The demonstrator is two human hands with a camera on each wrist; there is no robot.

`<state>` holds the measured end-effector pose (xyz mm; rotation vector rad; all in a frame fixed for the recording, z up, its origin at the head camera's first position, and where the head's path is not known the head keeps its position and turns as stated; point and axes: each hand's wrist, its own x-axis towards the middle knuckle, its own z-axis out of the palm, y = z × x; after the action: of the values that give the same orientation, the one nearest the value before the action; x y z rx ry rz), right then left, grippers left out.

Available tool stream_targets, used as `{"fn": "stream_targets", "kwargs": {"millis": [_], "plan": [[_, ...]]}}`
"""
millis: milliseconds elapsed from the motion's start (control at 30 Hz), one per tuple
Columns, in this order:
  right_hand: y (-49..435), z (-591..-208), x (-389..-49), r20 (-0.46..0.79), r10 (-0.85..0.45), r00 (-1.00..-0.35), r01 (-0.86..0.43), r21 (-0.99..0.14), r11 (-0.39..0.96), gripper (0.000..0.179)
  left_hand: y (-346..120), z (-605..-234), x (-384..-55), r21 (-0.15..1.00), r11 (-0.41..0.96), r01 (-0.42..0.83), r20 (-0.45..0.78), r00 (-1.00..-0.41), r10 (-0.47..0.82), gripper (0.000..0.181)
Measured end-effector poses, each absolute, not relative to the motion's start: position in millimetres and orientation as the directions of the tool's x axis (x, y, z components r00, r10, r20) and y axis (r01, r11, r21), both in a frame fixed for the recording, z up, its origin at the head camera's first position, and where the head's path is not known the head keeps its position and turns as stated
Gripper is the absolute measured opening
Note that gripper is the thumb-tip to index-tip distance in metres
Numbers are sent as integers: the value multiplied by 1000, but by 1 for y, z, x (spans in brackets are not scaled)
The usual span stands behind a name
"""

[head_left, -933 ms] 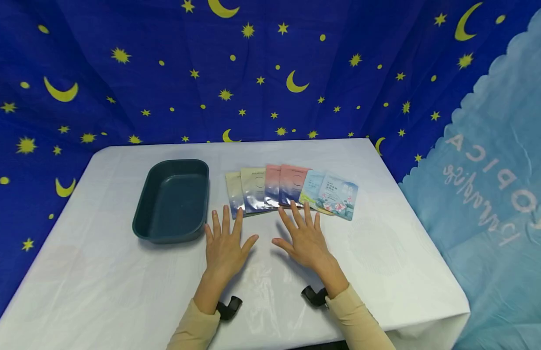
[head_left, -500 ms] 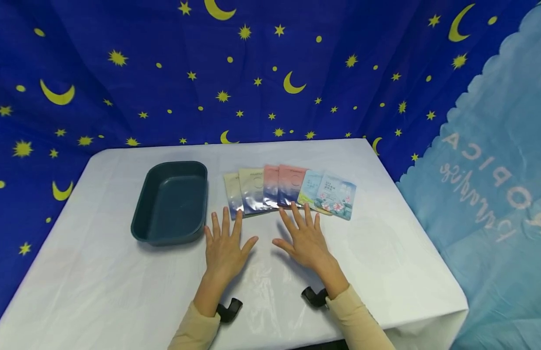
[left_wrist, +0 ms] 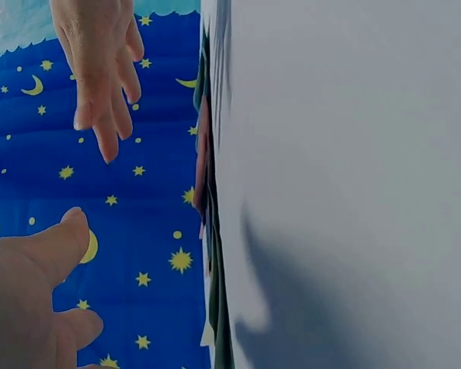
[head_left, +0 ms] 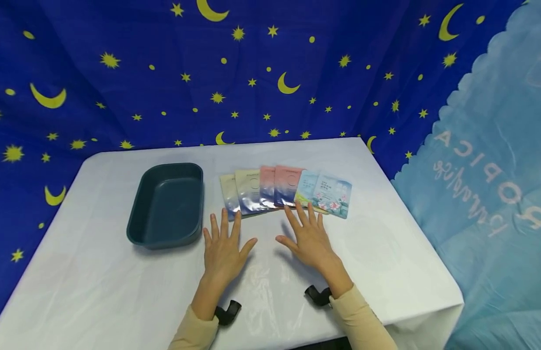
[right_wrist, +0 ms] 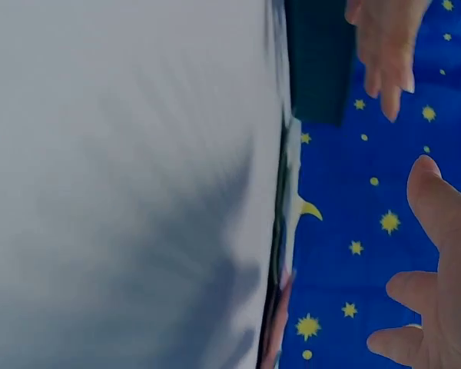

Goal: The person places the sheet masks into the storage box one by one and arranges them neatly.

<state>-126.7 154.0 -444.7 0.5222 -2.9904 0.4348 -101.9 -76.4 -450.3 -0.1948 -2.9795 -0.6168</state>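
Moved since the earlier frame: right hand [head_left: 311, 245], slightly, away from the left hand [head_left: 221, 256], so the gap between thumbs is wider; basin and sachets keep their arrangement.

Basin [head_left: 165, 209]: dark teal, one, on the white-covered desk [head_left: 99, 291]; landmark for all places.

Sachets, flat, overlapping, one row to the right of the basin: gold-and-blue sachets [head_left: 248, 192], two, nearest the basin; pink-and-blue sachets [head_left: 287, 184], two, next out; pale blue floral sachets [head_left: 333, 194], two, farthest from it.

Governing relation: row lies just ahead of both hands, its long axis running sideways from the basin, crosswise to the basin's own length. Left hand, nearer the basin, faces the gold-and-blue end; right hand, farther from it, faces the pink and pale blue part.

Hands: two, empty, fingers straight and spread.

Head view: gives order of sachets, leaves fingertip height unclear. Wrist views: sachets edge-on, both hands raised above the desk; right wrist view adds the basin's wall standing taller than the row.
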Motion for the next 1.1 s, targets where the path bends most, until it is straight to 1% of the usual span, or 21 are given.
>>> {"fn": "stream_targets", "kwargs": {"millis": [67, 133, 233, 300, 367, 433, 500, 567, 633, 700, 800, 900, 1000, 1100], "plan": [[162, -442, -130, 127, -280, -952, -305, -289, 907, 79, -78, -448, -101, 391, 908, 148, 112, -987, 113, 80], [173, -440, -136, 125, -199, -972, -229, -306, 924, 80, -81, -445, -101, 408, 898, 166, 130, -984, 123, 80], [193, -436, -149, 97, -21, -995, -52, -328, 943, 83, -94, -434, -100, 465, 860, 208, 210, -970, 121, 77], [208, -434, -160, 48, 105, -993, 82, -344, 935, 86, -109, -425, -101, 517, 827, 222, 269, -959, 90, 73], [222, -432, -170, -9, 208, -978, 197, -360, 912, 86, -129, -413, -102, 574, 792, 209, 309, -951, 27, 69], [234, -433, -179, -67, 279, -958, 283, -368, 885, 85, -153, -402, -105, 638, 752, 167, 327, -943, -68, 66], [244, -435, -187, -121, 319, -940, 341, -369, 865, 84, -181, -394, -112, 695, 709, 119, 352, -916, -191, 63], [251, -437, -193, -165, 340, -926, 377, -363, 852, 85, -208, -389, -120, 747, 663, 48, 336, -888, -315, 61], [256, -441, -197, -199, 350, -915, 400, -358, 844, 86, -234, -389, -130, 778, 627, -42, 287, -864, -413, 61], [259, -445, -200, -216, 366, -905, 422, -356, 834, 87, -254, -395, -141, 790, 596, -142, 194, -865, -463, 63], [263, -450, -202, -205, 390, -898, 440, -371, 818, 84, -273, -409, -154, 783, 564, -264, 19, -895, -445, 68], [265, -452, -203, -189, 400, -897, 442, -402, 802, 83, -278, -426, -159, 786, 521, -333, -121, -909, -398, 70], [267, -454, -205, -182, 395, -900, 434, -436, 788, 84, -279, -439, -159, 796, 487, -359, -171, -906, -388, 69], [269, -456, -208, -170, 402, -900, 433, -465, 772, 78, -276, -446, -159, 820, 447, -357, -164, -895, -414, 65]]}}
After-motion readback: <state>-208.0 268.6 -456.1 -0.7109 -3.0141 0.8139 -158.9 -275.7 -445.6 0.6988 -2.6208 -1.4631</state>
